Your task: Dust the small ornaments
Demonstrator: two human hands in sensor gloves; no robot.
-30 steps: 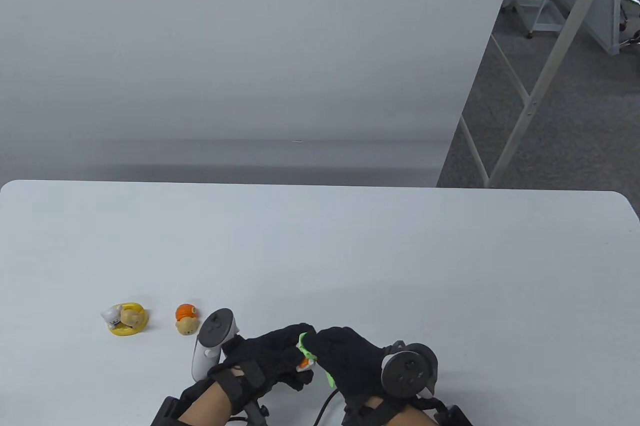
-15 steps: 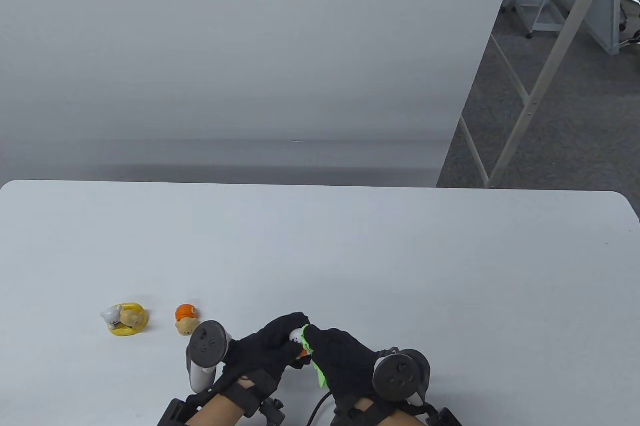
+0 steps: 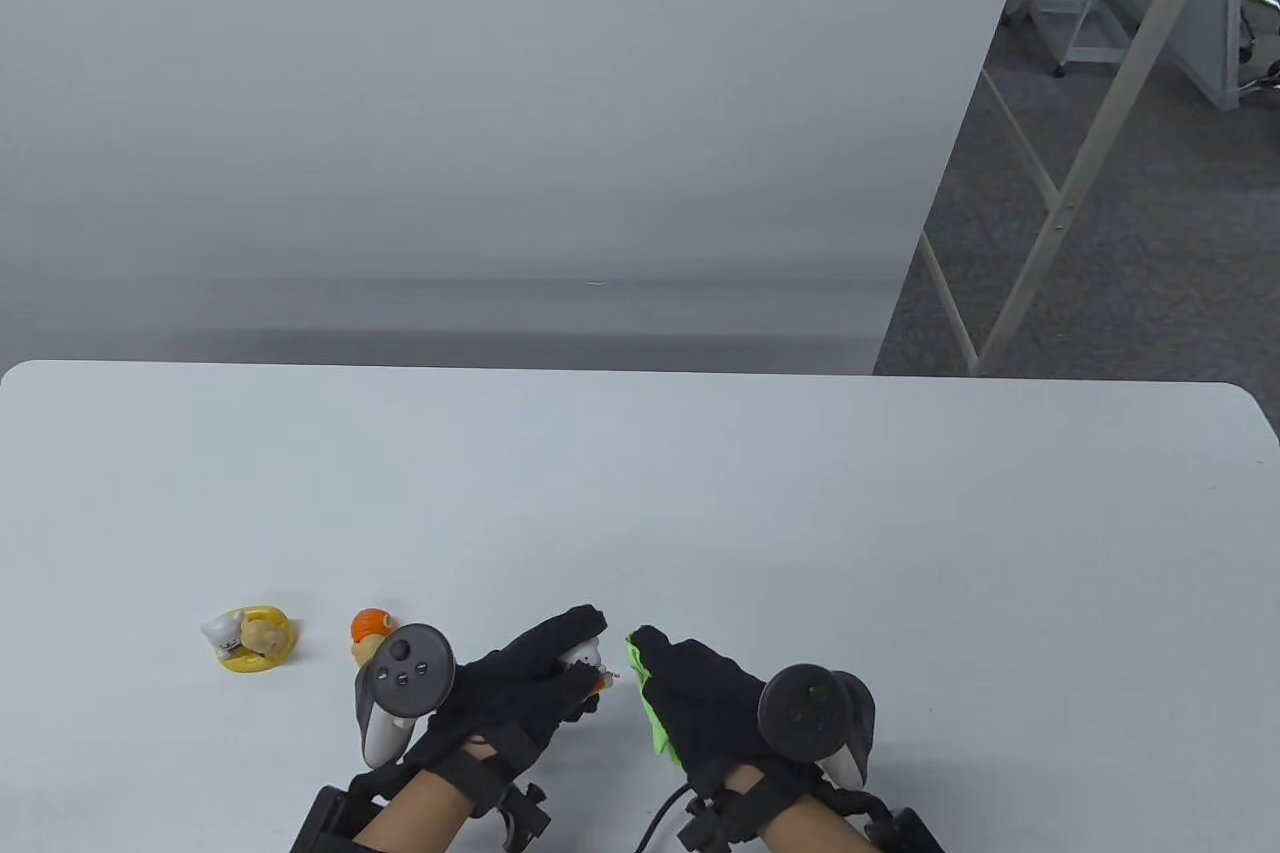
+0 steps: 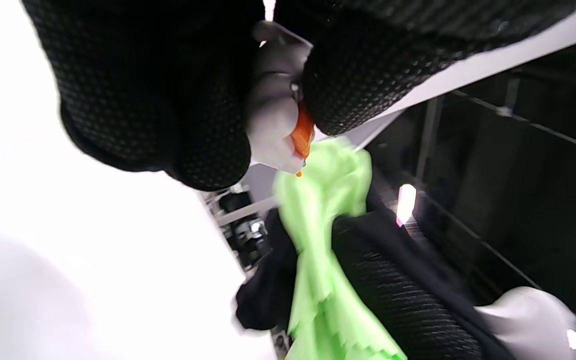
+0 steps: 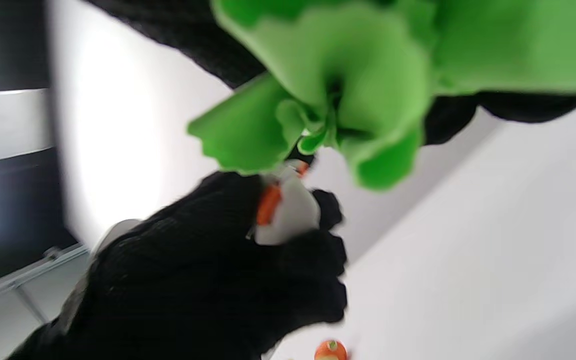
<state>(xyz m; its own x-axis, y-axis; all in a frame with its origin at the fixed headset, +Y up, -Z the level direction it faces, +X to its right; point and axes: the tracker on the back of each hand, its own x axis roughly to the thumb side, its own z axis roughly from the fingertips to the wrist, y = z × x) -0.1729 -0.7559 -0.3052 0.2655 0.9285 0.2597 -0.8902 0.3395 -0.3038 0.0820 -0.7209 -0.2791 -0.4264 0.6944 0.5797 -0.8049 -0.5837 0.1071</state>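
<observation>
My left hand (image 3: 545, 678) grips a small white and orange ornament (image 3: 583, 661) just above the table's front edge; it also shows in the left wrist view (image 4: 278, 125) and in the right wrist view (image 5: 285, 207). My right hand (image 3: 700, 688) holds a bunched green cloth (image 3: 652, 718), seen close in the right wrist view (image 5: 343, 75) and in the left wrist view (image 4: 323, 240). The cloth sits just right of the ornament with a small gap. A yellow ring ornament with small animals (image 3: 250, 638) and an orange-capped figure (image 3: 368, 635) stand on the table to the left.
The white table (image 3: 700, 513) stretches far back and to the right. A grey wall panel (image 3: 500, 143) stands behind it. Metal frame legs (image 3: 1040, 193) and carpet floor lie at the far right.
Both hands moved up the table view and drew slightly apart. The cloth, which touched the ornament earlier, now sits just off it. The left wrist rolled, turning its tracker.
</observation>
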